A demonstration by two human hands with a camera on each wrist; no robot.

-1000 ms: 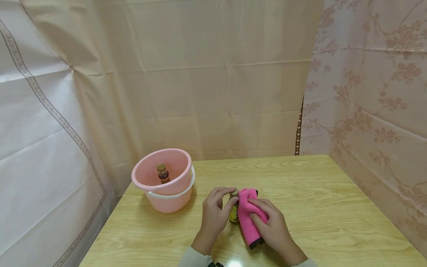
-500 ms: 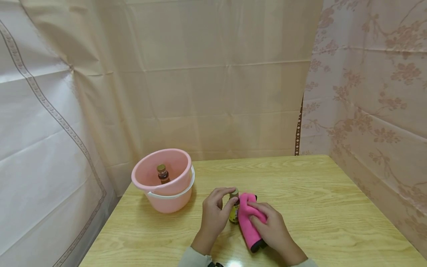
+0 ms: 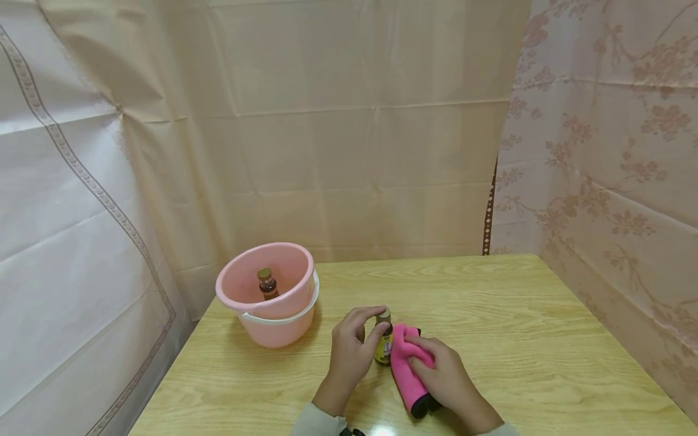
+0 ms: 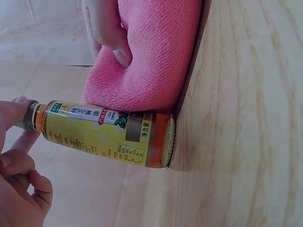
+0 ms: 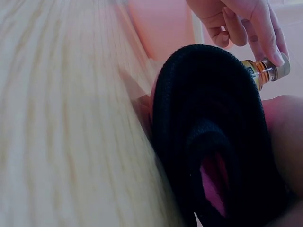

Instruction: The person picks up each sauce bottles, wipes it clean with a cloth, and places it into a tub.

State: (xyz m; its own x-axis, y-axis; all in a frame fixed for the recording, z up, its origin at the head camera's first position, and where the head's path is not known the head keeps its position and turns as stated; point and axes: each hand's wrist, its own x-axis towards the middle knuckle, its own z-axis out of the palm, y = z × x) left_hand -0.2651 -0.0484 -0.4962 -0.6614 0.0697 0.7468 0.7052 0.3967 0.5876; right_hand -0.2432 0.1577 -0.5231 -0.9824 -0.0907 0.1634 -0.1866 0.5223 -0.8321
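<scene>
A small glass bottle of sesame oil (image 4: pixel 99 132) with a yellow label stands upright on the wooden table. My left hand (image 3: pixel 351 346) pinches it at the cap, thumb on one side and fingers on the other. In my right hand (image 3: pixel 446 374) I grip a folded pink cloth (image 3: pixel 405 366) with black edging. The cloth touches the right side of the bottle, as the left wrist view shows. From the right wrist, the cloth's black edge (image 5: pixel 208 90) hides most of the bottle, leaving the neck and cap (image 5: pixel 283 67) visible.
A pink bucket (image 3: pixel 278 333) with a white handle (image 3: pixel 289 318) stands at the table's left. Another brown bottle (image 3: pixel 267 283) with a gold cap leans inside it. Curtains (image 3: pixel 349 133) hang behind and beside the wooden table (image 3: pixel 518 315).
My right hand and the cloth have slid a little toward me along the bottle, so more of its yellow label shows. The left hand keeps its hold on the cap.
</scene>
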